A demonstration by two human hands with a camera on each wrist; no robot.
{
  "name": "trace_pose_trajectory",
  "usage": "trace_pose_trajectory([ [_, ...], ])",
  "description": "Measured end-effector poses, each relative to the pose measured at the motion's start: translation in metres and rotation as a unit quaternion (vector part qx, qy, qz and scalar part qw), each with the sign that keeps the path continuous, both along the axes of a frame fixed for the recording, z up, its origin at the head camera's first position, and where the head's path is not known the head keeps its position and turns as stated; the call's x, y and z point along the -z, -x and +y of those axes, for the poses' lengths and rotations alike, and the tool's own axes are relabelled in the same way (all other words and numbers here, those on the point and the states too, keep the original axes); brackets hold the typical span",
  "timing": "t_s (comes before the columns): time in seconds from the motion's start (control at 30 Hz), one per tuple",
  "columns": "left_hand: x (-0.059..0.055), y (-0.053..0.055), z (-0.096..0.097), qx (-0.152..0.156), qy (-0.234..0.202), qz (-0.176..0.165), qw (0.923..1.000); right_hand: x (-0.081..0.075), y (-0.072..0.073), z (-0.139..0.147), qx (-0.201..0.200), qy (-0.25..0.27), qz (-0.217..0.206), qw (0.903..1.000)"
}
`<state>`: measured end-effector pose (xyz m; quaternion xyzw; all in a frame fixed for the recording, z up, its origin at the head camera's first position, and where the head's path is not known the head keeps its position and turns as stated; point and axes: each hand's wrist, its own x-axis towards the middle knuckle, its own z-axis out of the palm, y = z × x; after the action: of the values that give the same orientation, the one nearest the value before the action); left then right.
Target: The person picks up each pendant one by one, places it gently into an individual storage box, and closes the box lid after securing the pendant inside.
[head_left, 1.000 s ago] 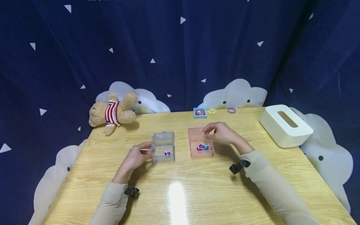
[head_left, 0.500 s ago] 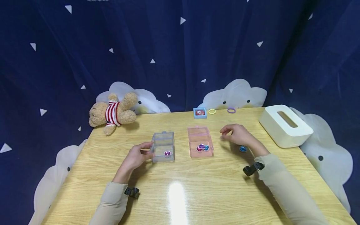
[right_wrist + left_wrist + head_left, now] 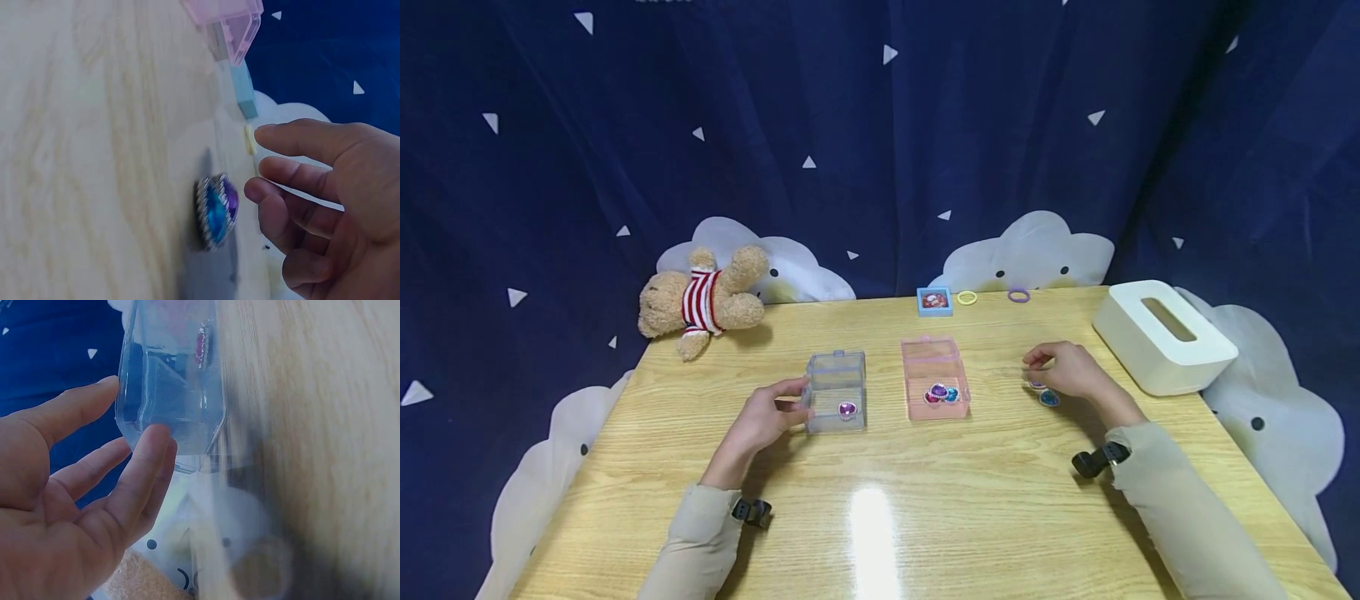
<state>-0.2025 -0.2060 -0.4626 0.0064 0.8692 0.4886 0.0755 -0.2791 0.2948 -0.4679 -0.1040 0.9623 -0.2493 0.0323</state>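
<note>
My left hand (image 3: 769, 417) rests with straight fingertips and thumb at the left side of a clear bluish plastic box (image 3: 826, 422), whose lid stands open. A purple gem with a beaded rim (image 3: 847, 409) lies inside. Beside that box is an open pink plastic box (image 3: 917, 409) with a red, a purple and a teal gem (image 3: 952, 394) in it. To the right, my right hand (image 3: 1070, 369) hovers low with loosely bent fingers that hold nothing. Right by its fingers, a blue gem (image 3: 215, 215) and a purple gem (image 3: 232, 201) lie close together on the table.
A teddy bear (image 3: 700, 300) in a striped shirt lies at the back left. A small blue-framed picture (image 3: 935, 302), a yellow ring (image 3: 967, 297) and a purple ring (image 3: 1018, 296) line the back edge. At the right stands a white tissue box (image 3: 1165, 333).
My right hand has moved right, from over the pink box to the loose gems on the table. The left hand and both boxes have stayed put.
</note>
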Motion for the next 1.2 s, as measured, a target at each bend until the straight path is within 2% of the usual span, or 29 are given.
trace_pose_trajectory([
  [0.43,-0.001,-0.001,0.000,-0.001,-0.006,-0.001,1.0000,0.009,-0.006,0.011,0.026,-0.030,-0.017,0.9991],
  [0.83,0.000,0.001,-0.001,0.001,-0.002,-0.004,1.0000,0.008,-0.008,0.010,0.033,-0.034,-0.034,0.9983],
  [1.2,0.001,0.001,-0.001,0.004,0.003,-0.002,1.0000,0.009,-0.007,0.012,0.027,-0.027,-0.011,0.9992],
])
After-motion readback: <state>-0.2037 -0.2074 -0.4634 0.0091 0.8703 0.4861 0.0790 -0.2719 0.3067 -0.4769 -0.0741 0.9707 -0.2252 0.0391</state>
